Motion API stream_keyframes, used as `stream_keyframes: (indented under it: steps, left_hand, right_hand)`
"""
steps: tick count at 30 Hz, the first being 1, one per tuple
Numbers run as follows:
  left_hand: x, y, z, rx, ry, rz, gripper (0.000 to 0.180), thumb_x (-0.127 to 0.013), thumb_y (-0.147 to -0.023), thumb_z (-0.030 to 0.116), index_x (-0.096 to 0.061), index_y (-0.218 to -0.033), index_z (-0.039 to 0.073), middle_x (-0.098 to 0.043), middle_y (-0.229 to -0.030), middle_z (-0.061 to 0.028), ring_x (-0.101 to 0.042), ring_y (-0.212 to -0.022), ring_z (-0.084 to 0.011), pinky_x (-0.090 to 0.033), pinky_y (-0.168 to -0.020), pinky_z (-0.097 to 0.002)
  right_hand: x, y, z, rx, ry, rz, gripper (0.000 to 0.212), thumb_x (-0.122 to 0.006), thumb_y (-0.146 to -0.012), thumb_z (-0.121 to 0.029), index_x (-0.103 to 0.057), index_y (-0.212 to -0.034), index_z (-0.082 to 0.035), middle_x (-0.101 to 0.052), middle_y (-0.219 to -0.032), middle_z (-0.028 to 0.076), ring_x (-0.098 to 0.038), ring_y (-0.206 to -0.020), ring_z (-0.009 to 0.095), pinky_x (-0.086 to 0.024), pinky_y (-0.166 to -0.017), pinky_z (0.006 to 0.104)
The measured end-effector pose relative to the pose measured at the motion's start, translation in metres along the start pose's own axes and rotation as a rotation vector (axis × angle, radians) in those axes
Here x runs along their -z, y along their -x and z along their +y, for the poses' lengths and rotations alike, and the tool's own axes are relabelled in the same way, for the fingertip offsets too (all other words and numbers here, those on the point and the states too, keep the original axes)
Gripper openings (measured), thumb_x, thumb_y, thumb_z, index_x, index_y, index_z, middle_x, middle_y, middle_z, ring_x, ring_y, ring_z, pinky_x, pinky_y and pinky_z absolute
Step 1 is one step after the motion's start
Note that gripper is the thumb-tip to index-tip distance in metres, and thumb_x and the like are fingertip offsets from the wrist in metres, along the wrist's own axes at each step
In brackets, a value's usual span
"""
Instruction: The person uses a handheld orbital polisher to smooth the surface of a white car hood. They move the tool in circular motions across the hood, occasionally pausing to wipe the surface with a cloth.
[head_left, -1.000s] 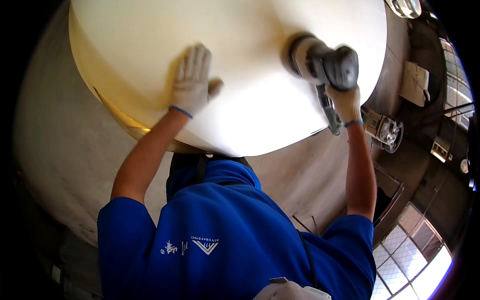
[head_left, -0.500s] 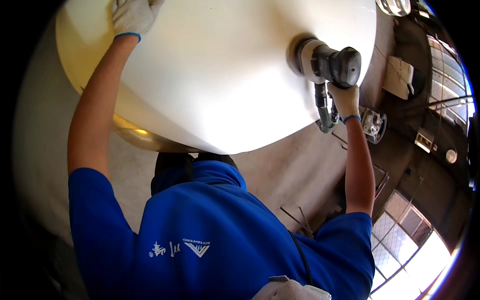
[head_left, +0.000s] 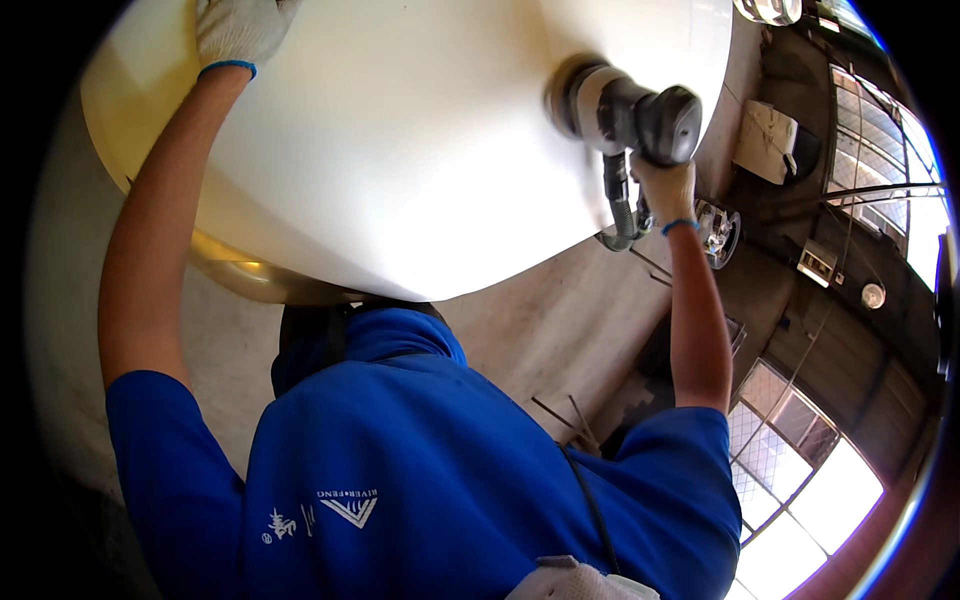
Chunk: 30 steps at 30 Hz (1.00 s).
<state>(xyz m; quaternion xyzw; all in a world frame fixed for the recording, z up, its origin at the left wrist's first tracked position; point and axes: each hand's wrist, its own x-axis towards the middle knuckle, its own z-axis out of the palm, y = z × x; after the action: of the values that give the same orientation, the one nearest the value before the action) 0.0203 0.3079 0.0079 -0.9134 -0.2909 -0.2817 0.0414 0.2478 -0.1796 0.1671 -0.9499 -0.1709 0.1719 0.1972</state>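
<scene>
A large smooth white curved panel with a yellowish left side and lower rim fills the upper middle. Against its right part lies the dark round pad of a grey and black sander, slightly blurred. My right hand, in a white knit glove with a blue cuff, is closed round the sander below its black head; some fingers are hidden behind the tool. From the sander a ribbed hose hangs down beside that hand. My left hand, gloved the same way, lies flat on the panel's upper left, fingertips cut off by the picture's edge.
Below the panel spreads a concrete floor. At right are a pale boxy object, a round clear-sided thing, thin rods near the floor, and a wall with large windows. My blue shirt fills the lower middle.
The whole view has shifted, so panel, arms and sander appear further left and slightly higher. Both hands keep their holds; the sander stays on about the same part of the panel.
</scene>
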Motion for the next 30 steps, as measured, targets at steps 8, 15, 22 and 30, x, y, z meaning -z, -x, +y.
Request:
stream_keyframes:
  steps: [8,15,22,30]
  left_hand:
    - [0.011,0.004,0.000,0.004,0.009,-0.003,0.075,-0.044,-0.099,0.060,-0.042,-0.152,0.007,-0.042,-0.157,-0.0153,-0.037,-0.144,-0.0369,-0.028,-0.116,-0.0524]
    - [-0.001,0.008,0.017,0.006,0.056,-0.009,0.075,-0.044,-0.099,0.059,-0.041,-0.151,0.006,-0.041,-0.156,-0.0166,-0.037,-0.143,-0.0376,-0.028,-0.116,-0.0528]
    - [-0.001,0.002,0.017,-0.002,0.062,-0.003,0.075,-0.044,-0.099,0.058,-0.041,-0.150,0.004,-0.041,-0.156,-0.0180,-0.037,-0.143,-0.0382,-0.028,-0.115,-0.0532]
    - [0.000,-0.008,0.013,-0.019,0.037,-0.014,0.075,-0.045,-0.098,0.057,-0.041,-0.150,0.003,-0.040,-0.156,-0.0195,-0.036,-0.142,-0.0390,-0.028,-0.115,-0.0536]
  right_hand:
    - [-0.005,0.011,0.016,-0.039,0.001,0.070,0.019,-0.073,-0.076,-0.010,-0.073,-0.089,0.005,-0.075,-0.080,0.008,-0.071,-0.073,0.014,-0.057,-0.070,0.0312]
    - [0.000,0.003,0.017,-0.016,-0.021,0.110,0.021,-0.074,-0.077,-0.012,-0.073,-0.089,0.005,-0.073,-0.073,0.008,-0.069,-0.066,0.013,-0.054,-0.063,0.0323]
    - [0.025,-0.034,0.047,-0.278,-0.134,0.117,0.012,-0.072,-0.078,-0.009,-0.070,-0.080,0.003,-0.070,-0.067,0.008,-0.067,-0.057,0.017,-0.054,-0.055,0.0309]
    - [-0.018,0.029,0.022,-0.021,-0.099,0.094,0.029,-0.075,-0.075,-0.009,-0.072,-0.099,0.006,-0.076,-0.089,0.011,-0.073,-0.084,0.019,-0.057,-0.078,0.0337]
